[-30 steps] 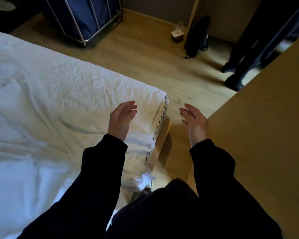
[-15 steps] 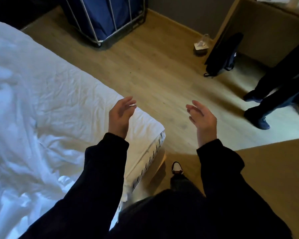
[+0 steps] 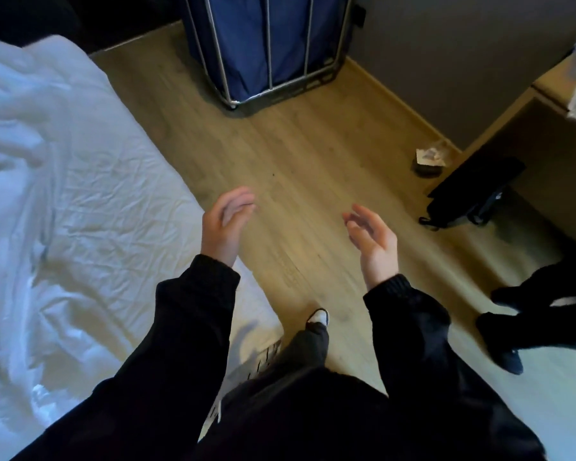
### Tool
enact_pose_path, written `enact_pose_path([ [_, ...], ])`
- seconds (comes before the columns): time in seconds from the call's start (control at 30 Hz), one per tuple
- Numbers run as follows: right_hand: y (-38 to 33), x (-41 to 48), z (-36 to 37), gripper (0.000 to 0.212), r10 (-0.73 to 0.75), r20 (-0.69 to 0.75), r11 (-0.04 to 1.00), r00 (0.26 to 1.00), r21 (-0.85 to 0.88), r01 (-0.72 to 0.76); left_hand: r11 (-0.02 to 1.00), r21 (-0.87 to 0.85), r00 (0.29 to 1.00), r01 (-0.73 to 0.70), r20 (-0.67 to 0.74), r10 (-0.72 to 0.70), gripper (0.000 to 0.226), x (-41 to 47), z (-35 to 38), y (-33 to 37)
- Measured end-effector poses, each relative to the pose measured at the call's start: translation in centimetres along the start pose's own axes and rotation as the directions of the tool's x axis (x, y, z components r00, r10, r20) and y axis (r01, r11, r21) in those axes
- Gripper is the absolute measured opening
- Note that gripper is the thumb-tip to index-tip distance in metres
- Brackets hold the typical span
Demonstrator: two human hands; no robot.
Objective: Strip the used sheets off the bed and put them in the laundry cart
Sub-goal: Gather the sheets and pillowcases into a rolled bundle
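bed (image 3: 265, 355) is sitting at my left, used sheets (image 3: 97, 201) lying rumpled on it, not stripped off | laundry cart (image 3: 266, 44) is standing ahead by the wall, apart from the bed, probably awaiting the load | I am holding left hand (image 3: 225, 224) and right hand (image 3: 373, 241) raised, palms facing, fingers relaxed, gripping nothing, likely readying a grab

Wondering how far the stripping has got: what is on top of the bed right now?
A wrinkled white sheet lies spread flat, with bunched white bedding further left. The mattress shows only at its near corner; the rest is covered.
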State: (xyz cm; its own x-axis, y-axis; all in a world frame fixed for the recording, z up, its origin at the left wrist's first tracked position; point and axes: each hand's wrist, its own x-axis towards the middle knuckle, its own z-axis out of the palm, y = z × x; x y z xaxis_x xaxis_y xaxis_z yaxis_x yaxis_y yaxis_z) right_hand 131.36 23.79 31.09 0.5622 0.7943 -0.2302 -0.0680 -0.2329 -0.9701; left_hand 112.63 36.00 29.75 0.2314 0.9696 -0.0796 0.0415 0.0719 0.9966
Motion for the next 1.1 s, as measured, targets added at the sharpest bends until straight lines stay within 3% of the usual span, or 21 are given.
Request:
enact_pose_path([
  [0.2, -2.8, 12.7, 1.0, 0.058, 0.036, 0.119, 0.998, 0.992, -0.055, -0.03, 0.999, -0.036, 0.987, -0.015, -0.162, 0.009, 0.042, 9.7, 1.8, -0.1],
  [0.37, -6.1, 22.9, 2.5, 0.035, 0.049, 0.156, 0.997, 0.986, -0.064, -0.04, 0.999, 0.012, 0.972, -0.03, -0.234, 0.032, 0.036, 17.4, 2.7, 1.2],
  [0.53, -8.2, 32.5, 5.8, 0.027, 0.067, 0.219, 0.997, 0.974, -0.055, -0.056, 0.998, 0.033, 0.943, -0.05, -0.328, 0.058, 0.038, 25.1, 2.9, 2.2],
  [0.8, -12.0, 49.6, 15.4, 0.029, 0.058, 0.36, 0.998, 0.931, -0.037, -0.048, 0.998, 0.055, 0.882, -0.023, -0.469, 0.046, 0.035, 41.0, 0.9, 3.2],
  [1.1, -18.0, 65.6, 30.7, 0.037, 0.076, 0.553, 0.997, 0.829, -0.042, -0.063, 1.0, -0.005, 0.749, 0.008, -0.663, -0.009, 0.027, 56.4, -5.6, 5.6],
])
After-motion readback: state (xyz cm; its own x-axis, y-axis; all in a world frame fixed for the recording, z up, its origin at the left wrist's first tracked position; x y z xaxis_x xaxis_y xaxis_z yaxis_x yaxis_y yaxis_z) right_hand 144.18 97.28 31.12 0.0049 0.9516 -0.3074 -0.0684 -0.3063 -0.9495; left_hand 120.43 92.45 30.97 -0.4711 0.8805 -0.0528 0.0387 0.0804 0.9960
